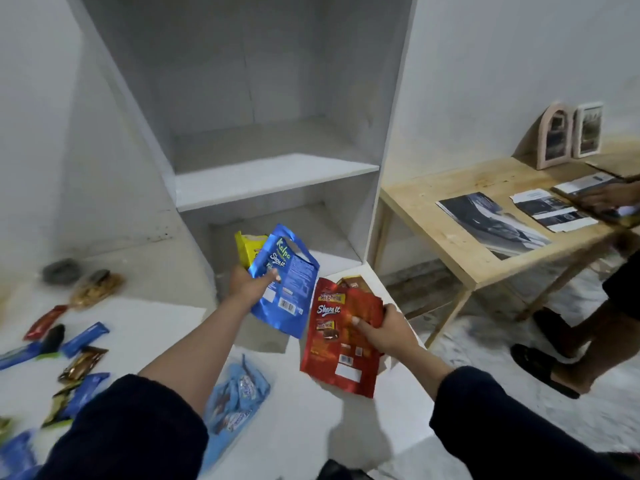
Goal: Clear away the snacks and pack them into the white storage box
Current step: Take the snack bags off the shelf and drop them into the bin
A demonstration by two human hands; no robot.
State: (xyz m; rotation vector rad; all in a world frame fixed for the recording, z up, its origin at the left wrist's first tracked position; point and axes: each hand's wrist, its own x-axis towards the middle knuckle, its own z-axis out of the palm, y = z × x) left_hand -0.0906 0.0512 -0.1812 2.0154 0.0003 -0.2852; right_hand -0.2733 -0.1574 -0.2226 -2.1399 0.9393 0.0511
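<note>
Red pouch (pixel 341 336) upright in right hand (pixel 388 332) grip

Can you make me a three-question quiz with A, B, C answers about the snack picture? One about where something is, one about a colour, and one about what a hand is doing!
1. Where are the picture frames?
A. On the wooden table
B. On the white shelf
C. On the floor

2. What colour is the pouch in the left hand?
A. Green
B. Blue
C. Pink

3. What is the right hand doing?
A. Resting flat
B. Pointing
C. Holding red pouches

Answers: 1 A, they stand at the wooden table's far end. 2 B, its front is shiny blue. 3 C, its fingers curl around them.
</note>
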